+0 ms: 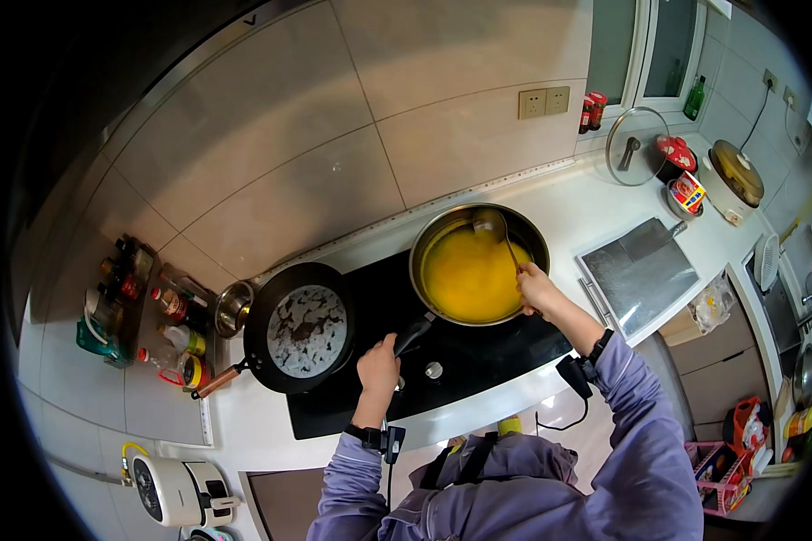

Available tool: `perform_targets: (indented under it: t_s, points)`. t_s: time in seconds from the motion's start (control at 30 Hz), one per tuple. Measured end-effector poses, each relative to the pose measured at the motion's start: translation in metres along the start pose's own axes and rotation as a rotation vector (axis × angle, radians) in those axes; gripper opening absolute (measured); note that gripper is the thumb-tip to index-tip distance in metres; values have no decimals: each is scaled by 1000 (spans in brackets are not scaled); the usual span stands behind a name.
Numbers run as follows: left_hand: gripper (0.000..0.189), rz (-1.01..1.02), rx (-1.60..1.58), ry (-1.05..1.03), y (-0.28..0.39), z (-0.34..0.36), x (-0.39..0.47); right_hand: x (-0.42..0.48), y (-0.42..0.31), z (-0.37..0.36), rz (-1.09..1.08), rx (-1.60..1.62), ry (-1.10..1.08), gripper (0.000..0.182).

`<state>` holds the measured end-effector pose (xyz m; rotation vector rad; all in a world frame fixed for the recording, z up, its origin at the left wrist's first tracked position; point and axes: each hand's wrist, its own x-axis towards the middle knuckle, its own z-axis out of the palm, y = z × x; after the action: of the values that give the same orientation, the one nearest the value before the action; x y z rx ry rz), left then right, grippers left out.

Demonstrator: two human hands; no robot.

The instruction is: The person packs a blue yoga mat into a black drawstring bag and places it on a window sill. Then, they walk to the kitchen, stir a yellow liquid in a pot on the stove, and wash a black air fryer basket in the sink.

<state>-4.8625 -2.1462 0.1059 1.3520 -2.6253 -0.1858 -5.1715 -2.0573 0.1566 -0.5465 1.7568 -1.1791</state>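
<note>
My left hand (379, 368) is closed around the black handle (414, 334) of a deep steel pot (538, 237) on the black cooktop (379, 277). Yellow liquid fills the lower part of the pot. With my right hand (539, 291) over the pot's right rim, I grip the handle of a metal ladle (490, 223); its bowl rests near the far inner wall, at the liquid's surface. To the left on the cooktop, a black frying pan (308, 329) has a patchy whitish and dark inner base, and its wooden handle points to the lower left.
A steel bowl (234, 309) and sauce bottles (170, 304) stand left of the frying pan. A cleaver (643, 240) lies on a metal board (636, 280) at the right. Behind it are a glass lid (637, 147) and a lidded cooker (734, 177). An air fryer (183, 490) stands at the lower left.
</note>
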Motion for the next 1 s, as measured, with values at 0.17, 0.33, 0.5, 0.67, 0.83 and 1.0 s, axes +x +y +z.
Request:
perform_targets:
  t_s: [0.17,0.33,0.5,0.67,0.83,1.0]
  points:
    - [43,-24,-27,-29,2,-6,-1,17,-8,17,-39,-76,67,42]
    - [43,-22,-38,-66,1,-9,0,29,-1,36,-96,-263,81,41]
    - [43,4,-20,-82,2,-10,3,43,18,54,-311,-572,67,41]
    - [43,57,31,-6,-1,-4,2,33,22,53,-453,-682,-14,39]
    - [40,57,24,-2,-2,-2,1,-5,15,43,-459,-810,-165,40]
    - [40,57,22,-23,-2,-2,1,-29,21,24,-567,-845,-228,37]
